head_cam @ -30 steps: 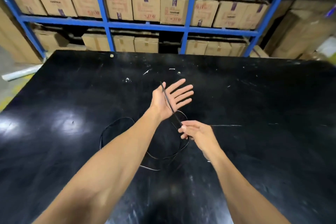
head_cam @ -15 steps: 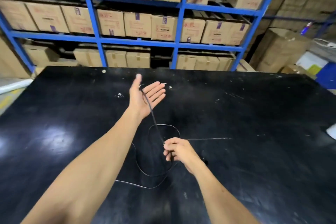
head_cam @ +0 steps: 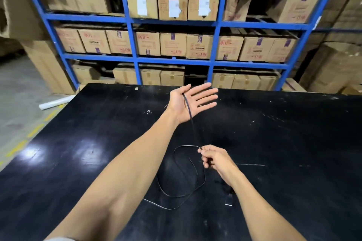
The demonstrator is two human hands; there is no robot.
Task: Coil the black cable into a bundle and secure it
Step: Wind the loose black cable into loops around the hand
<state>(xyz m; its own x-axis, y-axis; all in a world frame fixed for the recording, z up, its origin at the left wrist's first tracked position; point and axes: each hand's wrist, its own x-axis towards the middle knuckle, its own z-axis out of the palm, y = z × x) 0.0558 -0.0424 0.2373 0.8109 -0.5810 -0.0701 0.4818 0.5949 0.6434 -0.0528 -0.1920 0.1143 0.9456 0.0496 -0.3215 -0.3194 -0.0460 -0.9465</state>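
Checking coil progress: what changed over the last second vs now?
The left hand moved farther out over the table, palm still open with the cable across it. The right hand stayed near, still pinching the cable, so the stretch between the hands got longer. The slack still lies in loose loops on the table, not yet bundled. The camera tilted up.

Lighting was pretty dim overall, warehouse-style, coming from overhead. The glossy black table threw back soft white glare patches on its left side (the brightest spots in the frame), and the black cable mostly vanished against it apart from thin glints. The blue shelving bowed outward at the edges from the wide lens. The cardboard boxes looked soft and smeared, worse toward the corners.
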